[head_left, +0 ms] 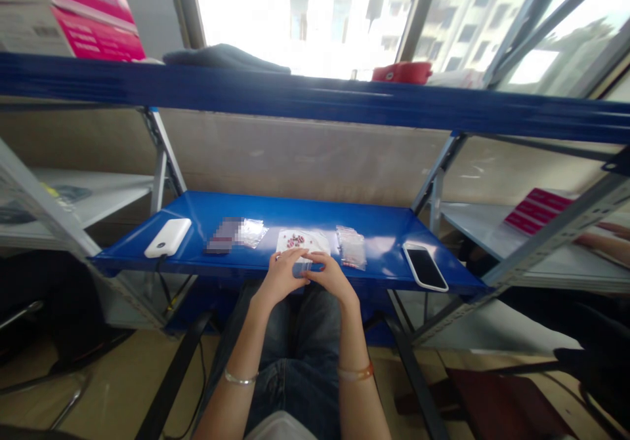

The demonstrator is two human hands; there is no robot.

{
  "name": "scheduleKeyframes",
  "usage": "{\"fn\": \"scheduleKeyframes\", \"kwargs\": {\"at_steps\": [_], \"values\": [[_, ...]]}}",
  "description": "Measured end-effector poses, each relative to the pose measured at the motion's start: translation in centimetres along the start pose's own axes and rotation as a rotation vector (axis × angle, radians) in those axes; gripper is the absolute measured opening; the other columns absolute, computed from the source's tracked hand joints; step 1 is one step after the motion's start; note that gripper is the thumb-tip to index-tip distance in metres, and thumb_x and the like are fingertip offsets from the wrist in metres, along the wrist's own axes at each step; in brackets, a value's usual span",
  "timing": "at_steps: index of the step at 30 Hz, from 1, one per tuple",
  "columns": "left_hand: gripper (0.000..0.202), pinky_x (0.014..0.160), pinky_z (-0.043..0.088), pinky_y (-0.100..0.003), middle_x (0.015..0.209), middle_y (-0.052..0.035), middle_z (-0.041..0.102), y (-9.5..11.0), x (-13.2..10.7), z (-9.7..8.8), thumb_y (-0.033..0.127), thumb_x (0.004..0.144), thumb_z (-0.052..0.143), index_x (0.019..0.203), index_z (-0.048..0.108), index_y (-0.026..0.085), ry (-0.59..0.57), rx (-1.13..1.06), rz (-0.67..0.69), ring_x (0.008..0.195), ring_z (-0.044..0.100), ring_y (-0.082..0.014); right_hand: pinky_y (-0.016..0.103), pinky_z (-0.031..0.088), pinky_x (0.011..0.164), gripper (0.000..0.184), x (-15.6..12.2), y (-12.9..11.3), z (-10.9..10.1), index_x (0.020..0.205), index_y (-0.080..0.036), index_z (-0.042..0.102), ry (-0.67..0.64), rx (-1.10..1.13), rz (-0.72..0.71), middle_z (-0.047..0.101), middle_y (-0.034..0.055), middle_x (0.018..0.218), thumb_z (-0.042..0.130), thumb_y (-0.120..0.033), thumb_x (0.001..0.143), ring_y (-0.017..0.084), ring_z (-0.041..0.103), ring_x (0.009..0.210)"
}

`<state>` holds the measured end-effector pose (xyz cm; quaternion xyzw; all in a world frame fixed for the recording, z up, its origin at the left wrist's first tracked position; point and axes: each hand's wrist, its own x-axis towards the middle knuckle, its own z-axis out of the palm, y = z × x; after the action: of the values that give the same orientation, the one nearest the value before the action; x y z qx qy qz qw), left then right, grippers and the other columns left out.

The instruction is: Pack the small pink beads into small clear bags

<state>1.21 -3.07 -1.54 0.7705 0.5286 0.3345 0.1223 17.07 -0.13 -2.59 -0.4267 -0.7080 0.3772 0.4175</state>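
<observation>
The fingers of the left hand [279, 277] and right hand [331, 276] were together, gripping a small clear bag [302, 269] between them, just in front of a white sheet [285, 241] on the blue shelf [344, 217].

Left hand [278, 277] and right hand [331, 276] holding a clear plastic bag [301, 268] above a blue steel shelf [315, 212]; power bank [167, 237] left, smartphone [425, 267] right.

Blown-out window [305, 20] glare, warped fisheye edges
</observation>
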Motion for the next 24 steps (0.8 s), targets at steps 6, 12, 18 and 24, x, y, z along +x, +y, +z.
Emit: {"fn": "scheduleKeyframes", "kwargs": {"at_steps": [6,12,18,24], "values": [[0.060,0.103,0.021,-0.050,0.121,-0.0097,0.061,-1.0,0.2,-0.2,0.038,0.062,0.075,0.117,0.054,0.025,0.142,0.013,-0.135,0.114,0.053,-0.0286,0.034,0.048,0.073,0.030,1.4,0.8,-1.2,0.099,-0.021,0.069,0.108,0.043,-0.011,0.067,0.0075,0.104,0.063,-0.033,0.072,0.021,0.061,0.087],[0.063,0.103,0.021,-0.049,0.113,-0.0096,0.064,-2.7,0.0,-0.9,0.045,0.064,0.072,0.120,0.051,0.024,0.310,-0.015,-0.275,0.110,0.055,-0.0284,0.040,0.040,0.089,0.030,6.0,3.4,-0.6,0.099,-0.016,0.069,0.363,-0.466,0.067,0.065,0.0133,0.101,0.061,-0.030,0.075,0.026,0.056,0.098],[0.051,0.103,0.023,-0.047,0.114,-0.0055,0.064,-2.8,0.0,-0.9,0.047,0.065,0.071,0.109,0.057,0.027,0.367,-0.036,-0.294,0.112,0.054,-0.0274,0.042,0.032,0.093,0.021,8.2,4.6,0.6,0.091,-0.022,0.073,0.276,-0.738,0.184,0.058,0.0135,0.118,0.059,-0.031,0.078,0.029,0.048,0.112],[0.048,0.101,0.027,-0.044,0.113,-0.0048,0.064,-2.0,0.2,-0.6,0.045,0.064,0.072,0.106,0.059,0.025,0.359,-0.080,-0.313,0.110,0.055,-0.0254,0.043,0.030,0.096,0.022,8.0,5.0,0.4,0.095,-0.025,0.071,0.301,-0.708,0.153,0.056,0.0108,0.123,0.058,-0.033,0.080,0.026,0.045,0.118]]}}
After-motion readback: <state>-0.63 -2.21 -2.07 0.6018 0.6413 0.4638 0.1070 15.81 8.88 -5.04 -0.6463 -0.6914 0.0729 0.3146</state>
